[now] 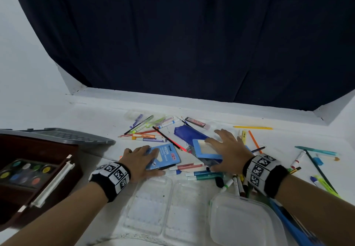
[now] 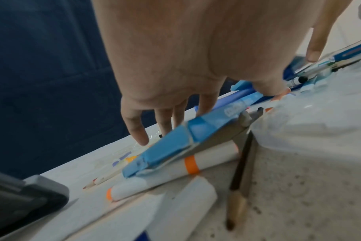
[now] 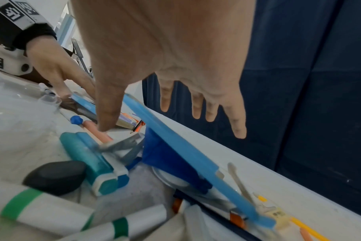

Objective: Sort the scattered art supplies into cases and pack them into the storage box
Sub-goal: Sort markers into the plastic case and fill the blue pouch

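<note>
— What stage is this, do you reckon?

— Early sorting, I'd say. Nearly everything lies loose on the white table (image 1: 96, 111). Going from the left: the brown storage box (image 1: 38, 149) sits at the near left edge with a paint palette (image 1: 25, 172) inside it, coloured wells showing, and a grey lid (image 1: 63, 135) lies behind it.

— And the hands?

— The left hand (image 1: 141, 162) rests flat on the blue pencil box (image 1: 166, 156), fingers straight and a little apart, gripping nothing. That box looks propped on an orange-banded marker (image 2: 175, 172) underneath. The right hand (image 1: 228, 149) hovers spread over a light-blue flat case (image 1: 207, 149) lying on a dark-blue pouch (image 1: 190, 133); fingers wide apart, thumb down near the pens. Whether it touches the case I can't tell.

— What's next, then?

— Probably curling round one of those cases, opening it and feeding pencils in.

— Anything in the clear ones?

— The clear tray (image 1: 153, 207) near the middle and the clear tub (image 1: 244, 224) to its right look empty. Markers (image 1: 236, 183) lie heaped just beyond the tub, pens further right.
</note>
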